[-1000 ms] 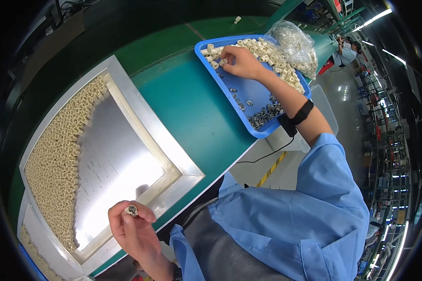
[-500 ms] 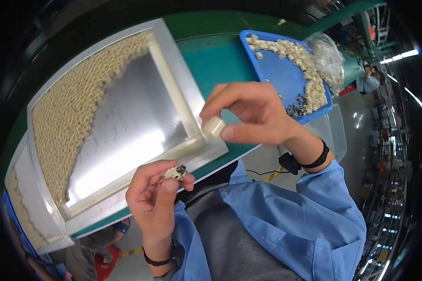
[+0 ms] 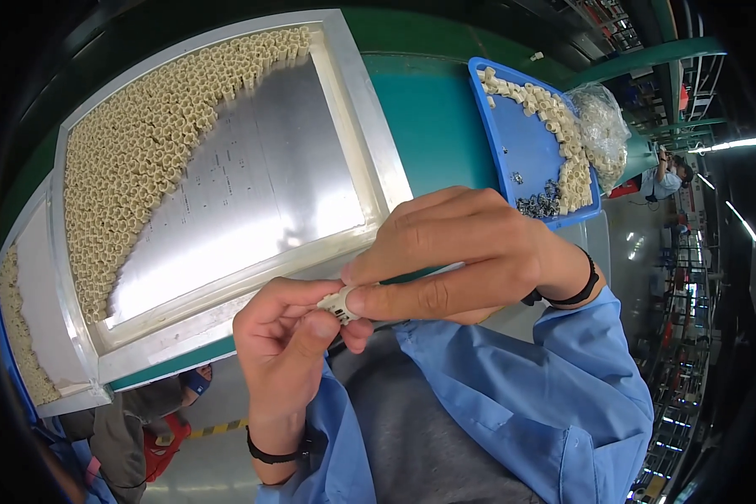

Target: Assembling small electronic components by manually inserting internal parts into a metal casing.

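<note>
We note left grip (image 3: 284, 343) pinching a small cream plastic piece (image 3: 338, 304) with dark slots, held near the silver metal-framed tray (image 3: 370, 113). Right grip (image 3: 470, 254) pinches its right end, thumb against it.

Green bench (image 3: 433, 118): large silver-framed tray (image 3: 370, 126) left, blue plastic tray (image 3: 529, 143) right.

Green tabletop (image 3: 428, 126) opens between metal frame (image 3: 366, 109) and blue tray (image 3: 490, 126), right fingers (image 3: 437, 239) obstructing nearside.
</note>
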`<state>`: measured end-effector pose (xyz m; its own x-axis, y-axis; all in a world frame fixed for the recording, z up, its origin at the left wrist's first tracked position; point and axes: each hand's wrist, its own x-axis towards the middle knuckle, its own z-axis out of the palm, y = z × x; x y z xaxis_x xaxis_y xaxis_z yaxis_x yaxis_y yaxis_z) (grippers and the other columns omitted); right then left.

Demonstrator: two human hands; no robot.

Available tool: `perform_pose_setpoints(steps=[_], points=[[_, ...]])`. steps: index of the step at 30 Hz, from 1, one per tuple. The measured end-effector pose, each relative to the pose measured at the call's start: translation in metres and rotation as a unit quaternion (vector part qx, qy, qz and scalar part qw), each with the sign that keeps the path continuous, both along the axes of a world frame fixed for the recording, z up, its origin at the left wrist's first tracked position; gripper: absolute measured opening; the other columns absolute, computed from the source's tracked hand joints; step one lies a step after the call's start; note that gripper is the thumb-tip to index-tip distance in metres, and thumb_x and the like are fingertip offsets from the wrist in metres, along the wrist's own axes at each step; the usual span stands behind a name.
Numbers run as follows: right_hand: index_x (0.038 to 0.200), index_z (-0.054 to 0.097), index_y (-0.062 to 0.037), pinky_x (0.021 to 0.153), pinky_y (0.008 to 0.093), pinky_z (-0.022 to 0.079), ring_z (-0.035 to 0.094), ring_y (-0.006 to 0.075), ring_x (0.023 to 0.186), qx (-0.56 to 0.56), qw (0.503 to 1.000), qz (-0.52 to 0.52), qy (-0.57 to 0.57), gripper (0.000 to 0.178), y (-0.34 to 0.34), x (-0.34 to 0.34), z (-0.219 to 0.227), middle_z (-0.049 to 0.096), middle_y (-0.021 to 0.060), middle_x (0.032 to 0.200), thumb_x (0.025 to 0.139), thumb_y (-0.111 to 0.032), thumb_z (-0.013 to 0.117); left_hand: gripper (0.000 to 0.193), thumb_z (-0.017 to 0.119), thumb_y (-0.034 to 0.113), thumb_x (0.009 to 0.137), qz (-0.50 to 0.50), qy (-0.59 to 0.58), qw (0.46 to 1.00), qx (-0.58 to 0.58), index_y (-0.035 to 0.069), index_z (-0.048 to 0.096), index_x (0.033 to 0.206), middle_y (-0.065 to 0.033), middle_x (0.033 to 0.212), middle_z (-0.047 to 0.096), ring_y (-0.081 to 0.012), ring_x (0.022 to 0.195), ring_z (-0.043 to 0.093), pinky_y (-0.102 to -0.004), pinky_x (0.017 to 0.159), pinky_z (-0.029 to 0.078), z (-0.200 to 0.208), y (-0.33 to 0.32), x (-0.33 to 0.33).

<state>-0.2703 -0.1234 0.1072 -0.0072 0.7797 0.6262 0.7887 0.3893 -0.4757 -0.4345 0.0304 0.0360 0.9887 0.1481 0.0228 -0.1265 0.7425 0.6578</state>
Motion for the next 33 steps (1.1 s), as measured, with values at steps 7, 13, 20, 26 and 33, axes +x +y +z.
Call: perform_pose_setpoints(steps=[7,13,20,26,33], points=[[0.095,0.075,0.0049,0.061,0.0314,0.058,0.071,0.0256,0.072,-0.008,1.000,-0.008,0.018,0.015,-0.001,-0.002,-0.004,0.071,0.0183,0.092,0.080,0.003,0.077,0.032,0.066,0.017,0.099,0.054,-0.004,0.998,0.030,-0.010,0.061,0.117,-0.0208,0.097,0.072,-0.0241,0.079,0.072,-0.0337,0.066,0.059,-0.001,-0.010,0.001],[0.101,0.075,0.0027,0.060,0.0346,0.055,0.069,0.0257,0.073,-0.006,0.998,-0.054,0.033,0.020,-0.002,-0.002,-0.005,0.070,0.0167,0.094,0.081,-0.001,0.077,0.042,0.066,0.024,0.100,-0.005,-0.015,0.998,-0.053,-0.007,0.055,0.126,-0.0191,0.102,0.071,-0.0221,0.076,0.069,-0.0308,0.061,0.056,-0.017,-0.020,0.013],[0.111,0.072,0.0005,0.068,0.0343,0.055,0.068,0.0263,0.078,-0.038,0.987,-0.053,0.146,0.030,-0.010,0.005,-0.013,0.071,0.0116,0.096,0.082,-0.002,0.073,0.055,0.068,0.030,0.098,0.054,0.011,0.996,-0.064,0.002,0.039,0.136,-0.0124,0.097,0.064,-0.0176,0.076,0.063,-0.0276,0.060,0.053,-0.017,-0.036,0.036],[0.113,0.073,-0.0012,0.074,0.0325,0.056,0.070,0.0233,0.083,-0.029,0.980,-0.121,0.157,0.033,-0.018,0.034,-0.010,0.073,0.0109,0.098,0.080,-0.003,0.073,0.052,0.063,0.040,0.101,0.084,0.037,0.995,-0.025,0.002,0.042,0.129,-0.0115,0.090,0.061,-0.0178,0.078,0.059,-0.0293,0.066,0.049,-0.009,-0.047,0.058],[0.115,0.072,-0.0030,0.081,0.0306,0.057,0.071,0.0189,0.085,-0.114,0.897,-0.425,0.042,0.033,-0.060,0.249,-0.022,0.074,0.0109,0.096,0.083,-0.014,0.073,0.048,0.054,0.044,0.104,0.083,-0.001,0.992,0.094,-0.001,0.049,0.118,-0.0119,0.085,0.060,-0.0191,0.075,0.055,-0.0304,0.073,0.042,-0.018,-0.016,0.044]])
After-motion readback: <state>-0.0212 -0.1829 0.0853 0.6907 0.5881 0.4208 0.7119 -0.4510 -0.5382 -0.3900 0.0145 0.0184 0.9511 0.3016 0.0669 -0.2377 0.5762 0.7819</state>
